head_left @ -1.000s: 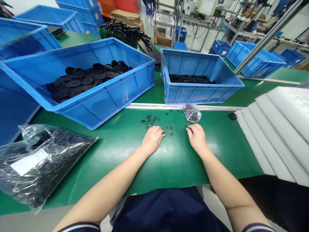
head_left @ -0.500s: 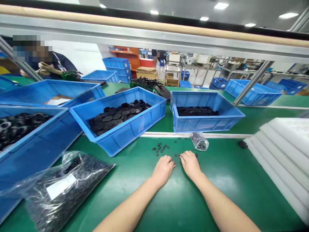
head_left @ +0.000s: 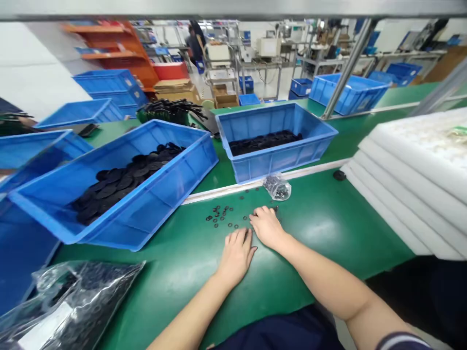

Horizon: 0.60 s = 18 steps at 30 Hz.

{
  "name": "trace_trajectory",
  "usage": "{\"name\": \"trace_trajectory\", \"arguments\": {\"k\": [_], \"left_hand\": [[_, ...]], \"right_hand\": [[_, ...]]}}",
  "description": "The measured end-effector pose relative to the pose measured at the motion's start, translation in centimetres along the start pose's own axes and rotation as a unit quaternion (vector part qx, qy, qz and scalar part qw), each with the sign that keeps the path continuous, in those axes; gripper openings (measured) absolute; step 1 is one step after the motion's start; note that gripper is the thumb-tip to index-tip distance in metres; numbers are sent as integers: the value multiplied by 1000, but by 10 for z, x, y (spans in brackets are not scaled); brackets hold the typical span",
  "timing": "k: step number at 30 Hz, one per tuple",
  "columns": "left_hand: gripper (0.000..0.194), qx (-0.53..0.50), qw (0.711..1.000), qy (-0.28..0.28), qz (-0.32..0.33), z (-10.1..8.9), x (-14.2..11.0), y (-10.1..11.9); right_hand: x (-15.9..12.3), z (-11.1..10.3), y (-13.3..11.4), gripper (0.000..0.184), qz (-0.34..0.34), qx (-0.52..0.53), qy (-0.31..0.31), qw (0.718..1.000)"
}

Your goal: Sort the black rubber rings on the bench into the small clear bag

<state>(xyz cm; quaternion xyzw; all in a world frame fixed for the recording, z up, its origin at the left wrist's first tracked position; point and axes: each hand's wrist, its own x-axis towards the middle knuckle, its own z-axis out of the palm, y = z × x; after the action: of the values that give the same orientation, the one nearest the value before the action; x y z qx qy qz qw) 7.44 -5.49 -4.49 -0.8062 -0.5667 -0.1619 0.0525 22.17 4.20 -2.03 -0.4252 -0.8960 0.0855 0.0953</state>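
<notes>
Small black rings (head_left: 219,214) lie loosely scattered on the green tabletop in front of my hands. My left hand (head_left: 235,255) rests palm down on the table just nearer than the rings, its fingers stretched forward and its thumb apart. Beside it and slightly farther out, my right hand (head_left: 268,227) bends over the rings with its fingers spread and their tips down on the table. Whatever lies under its palm is hidden. Just beyond the right hand, a clear plastic bag (head_left: 278,188) of small dark parts lies on its side, mouth toward me.
Blue bins of flat black discs stand at left (head_left: 175,182) and centre (head_left: 277,165). A large clear bag of black parts (head_left: 91,301) sits at lower left. White foam sheets (head_left: 394,194) are stacked at right, near a black round part (head_left: 339,175). A metal post (head_left: 348,68) rises behind.
The head view has turned right and down. My left hand's fingers have straightened and its thumb has spread. My right hand has turned leftward across the rings, its fingers spreading from a pinch.
</notes>
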Motion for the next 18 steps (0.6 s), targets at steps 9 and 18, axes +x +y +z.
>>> {"name": "trace_trajectory", "arguments": {"k": [9,18], "left_hand": [[71,51,995,-85,30,4,31,15],[69,11,999,-34,28,27,97,10]], "right_hand": [[-20,-49,75,16,129,118,50,983],[-33,-56,92,22,161,125,-127,971]]}}
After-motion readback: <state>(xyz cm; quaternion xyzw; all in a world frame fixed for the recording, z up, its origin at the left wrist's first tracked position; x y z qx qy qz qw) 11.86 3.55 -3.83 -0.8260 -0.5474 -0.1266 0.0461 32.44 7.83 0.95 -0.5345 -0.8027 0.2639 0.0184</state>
